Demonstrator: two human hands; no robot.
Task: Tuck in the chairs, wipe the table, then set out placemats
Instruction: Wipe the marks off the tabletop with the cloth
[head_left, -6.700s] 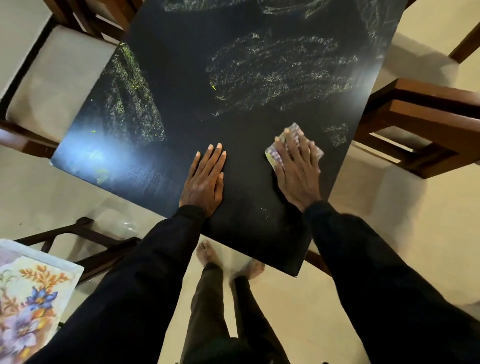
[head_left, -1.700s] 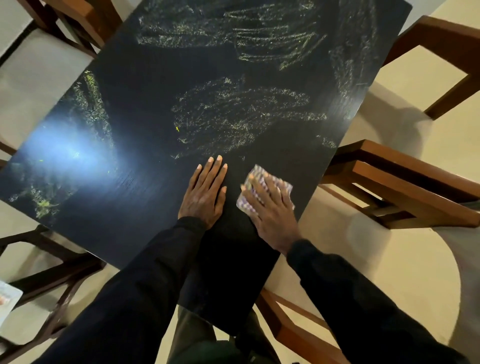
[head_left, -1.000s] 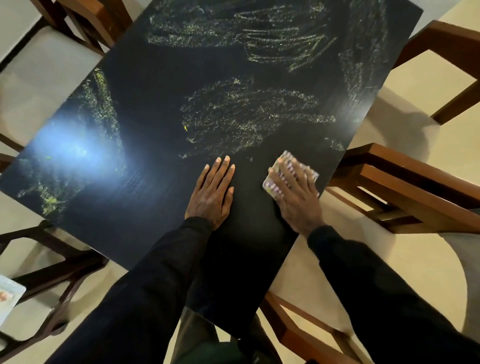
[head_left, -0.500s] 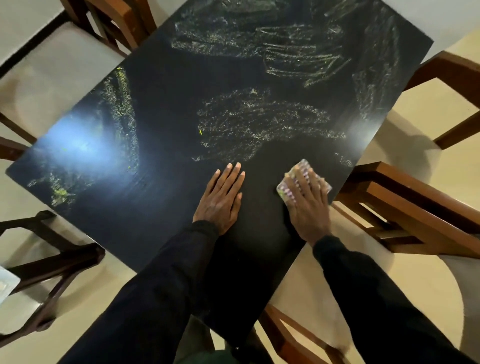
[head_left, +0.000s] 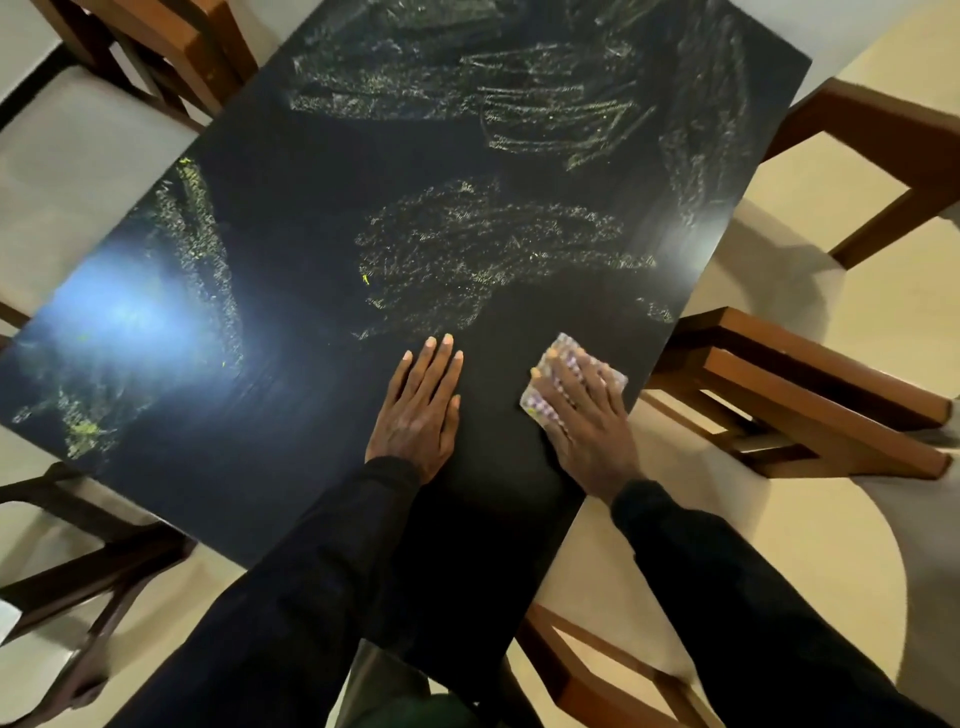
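A black table (head_left: 291, 218) fills the view, streaked with yellowish smears across its far half and left side. My right hand (head_left: 587, 421) presses flat on a small patterned cloth (head_left: 540, 400) near the table's right edge, fingers straight. My left hand (head_left: 418, 410) rests flat on the tabletop just left of it, fingers straight and together. Wooden chairs stand round the table: one at the right (head_left: 789, 384), one at the far left (head_left: 171, 47), one at the near left (head_left: 88, 571). No placemats are in view.
Another wooden chair (head_left: 893, 156) stands at the far right, and a chair frame (head_left: 587, 675) sits below the table's near corner. A bright light glare lies on the table's left part. The floor is beige tile (head_left: 753, 551).
My right hand has slid the cloth back and forth along the table's near right edge, from close beside my left hand out toward the edge. My left hand has stayed planted. The camera shifted slightly.
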